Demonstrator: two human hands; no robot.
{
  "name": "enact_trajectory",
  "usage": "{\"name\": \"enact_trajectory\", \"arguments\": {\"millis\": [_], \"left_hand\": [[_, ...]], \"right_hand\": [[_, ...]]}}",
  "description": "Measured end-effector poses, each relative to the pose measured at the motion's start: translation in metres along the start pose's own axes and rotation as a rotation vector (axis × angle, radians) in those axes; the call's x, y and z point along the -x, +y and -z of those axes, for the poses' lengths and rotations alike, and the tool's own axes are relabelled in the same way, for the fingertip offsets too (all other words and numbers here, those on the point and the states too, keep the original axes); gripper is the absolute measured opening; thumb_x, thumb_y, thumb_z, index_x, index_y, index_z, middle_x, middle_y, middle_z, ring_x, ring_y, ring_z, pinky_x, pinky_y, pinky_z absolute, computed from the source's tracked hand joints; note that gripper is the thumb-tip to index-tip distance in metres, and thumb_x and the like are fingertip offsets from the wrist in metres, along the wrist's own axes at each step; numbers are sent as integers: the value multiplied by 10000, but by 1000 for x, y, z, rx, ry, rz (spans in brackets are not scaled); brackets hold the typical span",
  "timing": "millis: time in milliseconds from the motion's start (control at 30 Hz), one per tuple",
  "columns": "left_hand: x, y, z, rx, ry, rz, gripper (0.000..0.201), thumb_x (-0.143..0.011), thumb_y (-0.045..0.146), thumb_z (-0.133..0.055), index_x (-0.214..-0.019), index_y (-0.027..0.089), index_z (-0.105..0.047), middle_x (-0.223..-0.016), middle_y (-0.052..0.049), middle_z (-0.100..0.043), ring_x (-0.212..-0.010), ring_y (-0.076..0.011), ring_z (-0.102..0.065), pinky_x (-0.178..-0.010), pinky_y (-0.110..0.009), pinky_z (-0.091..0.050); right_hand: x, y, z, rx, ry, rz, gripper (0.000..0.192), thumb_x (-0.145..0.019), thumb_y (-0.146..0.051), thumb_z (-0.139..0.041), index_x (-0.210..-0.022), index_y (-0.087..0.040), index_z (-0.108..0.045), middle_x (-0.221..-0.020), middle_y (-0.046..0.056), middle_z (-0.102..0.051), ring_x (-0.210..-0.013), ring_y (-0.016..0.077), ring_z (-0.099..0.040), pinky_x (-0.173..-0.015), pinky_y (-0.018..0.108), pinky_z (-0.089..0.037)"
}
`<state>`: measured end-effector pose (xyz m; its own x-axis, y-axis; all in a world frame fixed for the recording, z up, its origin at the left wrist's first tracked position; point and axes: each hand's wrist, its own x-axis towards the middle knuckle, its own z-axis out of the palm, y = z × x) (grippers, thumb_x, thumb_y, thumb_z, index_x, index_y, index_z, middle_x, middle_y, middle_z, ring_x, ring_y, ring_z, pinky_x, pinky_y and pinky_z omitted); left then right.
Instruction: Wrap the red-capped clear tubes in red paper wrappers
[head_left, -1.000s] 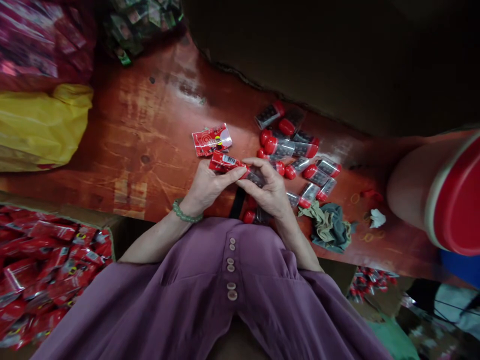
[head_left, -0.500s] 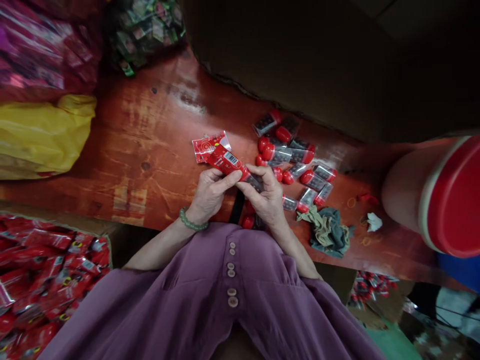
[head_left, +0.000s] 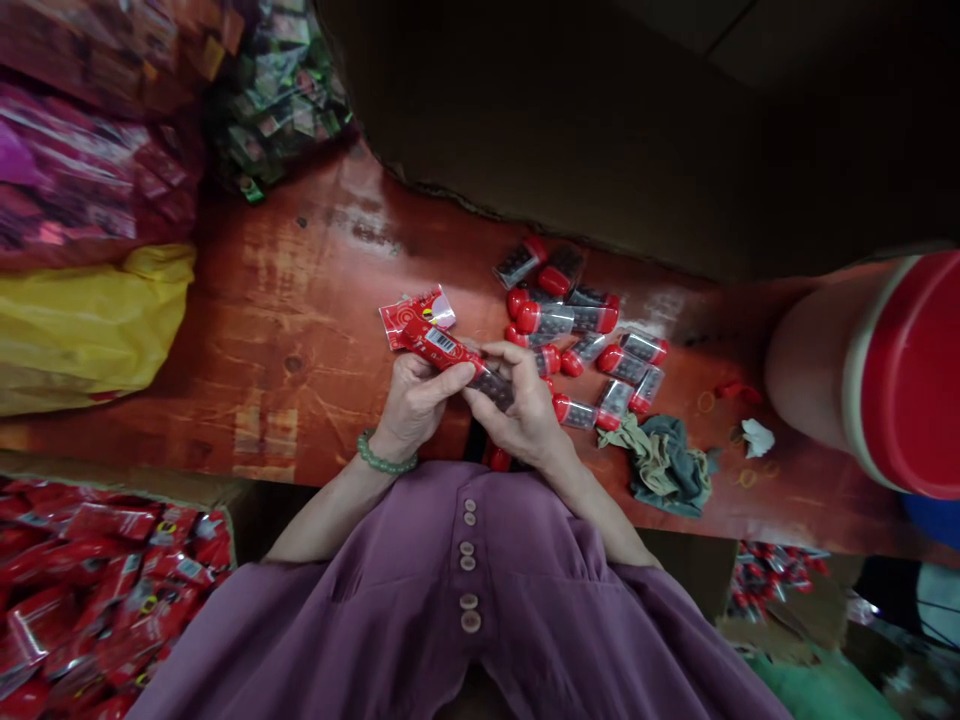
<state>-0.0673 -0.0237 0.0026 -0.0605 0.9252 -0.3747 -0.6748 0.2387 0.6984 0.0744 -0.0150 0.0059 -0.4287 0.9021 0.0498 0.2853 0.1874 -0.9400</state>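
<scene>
**Vial going into red sleeve**

Just left of the vial pile (head_left: 585, 340) on the tabletop (head_left: 300, 300), we hold a red packet (head_left: 436, 343) in our left hand (head_left: 412, 400), grip pinched on it. Our right hand (head_left: 521, 410) pinches a dark vial (head_left: 491, 385) at the packet's mouth. Insertion step, we judge; next calls for a straight push. A second packet (head_left: 416, 305) lies just behind.

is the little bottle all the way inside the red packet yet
No, partly out: the bottle shows past the red packet mouth, between both hands.

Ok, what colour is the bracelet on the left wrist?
Green beads; the bracelet shows in the head view, just below the left hand.
</scene>
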Motion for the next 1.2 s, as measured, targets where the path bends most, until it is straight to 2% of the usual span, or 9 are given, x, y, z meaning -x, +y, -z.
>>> {"name": "enact_trajectory", "arguments": {"millis": [200,367,433,567,733,867,1000,1100,1200], "left_hand": [[-3,9,5,-120,-104,0,219,-644,303,-881,-804,201,-771,-799,-15,-736,-716,-144,-672,-749,-257,-574],[-8,19,10,-291,-201,-36,297,-670,273,-869,-941,205,-769,-910,-33,-752,-821,-181,-703,-816,-285,-580],[-10,19,11,-301,-197,-50,292,-683,308,-863,-941,200,-776,-987,-52,-754,-898,-202,-707,-870,-306,-575],[-9,11,10,-148,-132,-60,332,-712,467,-826,-914,207,-783,-1021,-74,-744,-968,-228,-700,-908,-342,-569],[-8,6,9,-116,-76,-102,209,-720,399,-834,-813,216,-792,-937,-59,-729,-925,-196,-690,-883,-316,-572],[-11,14,9,-201,-175,-128,177,-698,362,-844,-803,226,-802,-908,-56,-726,-884,-202,-690,-845,-320,-583],[-14,20,11,-236,-267,-85,194,-686,356,-853,-796,205,-800,-870,-59,-718,-826,-189,-688,-796,-296,-584],[-12,16,11,-170,-206,-32,242,-679,379,-865,-841,210,-800,-864,-58,-737,-771,-183,-698,-753,-302,-595],[-8,10,9,-86,-84,-23,319,-655,456,-876,-856,219,-802,-795,-50,-747,-694,-176,-701,-691,-301,-596]], "right_hand": [[-5,-8,4,-57,-118,118,547,-939,-157,-549,-1426,-258,-322,-1505,125,-488,-1366,210,-531,-1128,445,-485],[-7,-11,-1,-280,-100,-4,428,-965,-317,-573,-1335,-252,-368,-1509,137,-469,-1358,211,-540,-1108,441,-503],[-6,-9,-4,-305,-64,-34,429,-952,-329,-602,-1314,-260,-380,-1489,129,-486,-1333,204,-562,-1102,425,-506],[-7,-4,-8,-260,-38,-46,511,-918,-309,-653,-1338,-254,-367,-1451,136,-517,-1306,216,-582,-1110,426,-496],[-8,0,-4,-87,-83,-43,700,-932,-332,-638,-1508,-243,-249,-1226,92,-672,-1072,211,-701,-989,410,-584],[-8,-2,2,-24,-151,-53,766,-946,-357,-614,-1577,-259,-189,-1408,110,-586,-1200,246,-656,-946,382,-608],[-9,-7,6,-190,-207,-83,787,-920,-372,-658,-1574,-272,-232,-1531,86,-479,-1325,252,-569,-1034,395,-564],[-12,-9,5,-366,-240,-139,772,-925,-367,-650,-1567,-301,-227,-1516,76,-494,-1164,207,-667,-945,366,-610],[-15,-9,1,-395,-203,-168,738,-921,-327,-649,-1546,-298,-257,-1380,63,-602,-1044,177,-702,-880,339,-630]]}}
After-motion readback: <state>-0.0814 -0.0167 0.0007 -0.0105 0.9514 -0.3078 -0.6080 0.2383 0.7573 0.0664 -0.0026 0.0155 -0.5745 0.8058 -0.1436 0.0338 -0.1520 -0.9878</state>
